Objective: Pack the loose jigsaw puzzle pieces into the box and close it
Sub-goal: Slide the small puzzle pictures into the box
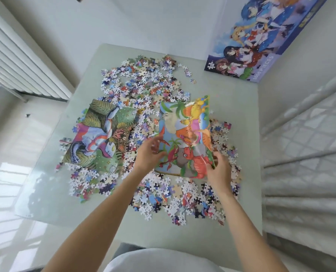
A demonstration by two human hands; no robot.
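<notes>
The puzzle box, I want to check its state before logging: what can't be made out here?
Head view:
- puzzle box: cut off by the top edge; open or closed unknown.
- loose pieces: too small to count; some hidden under the dinosaur sheet.
- left hand fingertips: motion-blurred.

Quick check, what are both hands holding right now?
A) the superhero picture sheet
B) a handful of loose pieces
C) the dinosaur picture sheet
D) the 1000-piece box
C: the left hand and right hand each grip a near corner of the dinosaur picture sheet, lifted above the loose puzzle pieces; the 1000-piece box stands untouched beyond the table's far right corner.
</notes>
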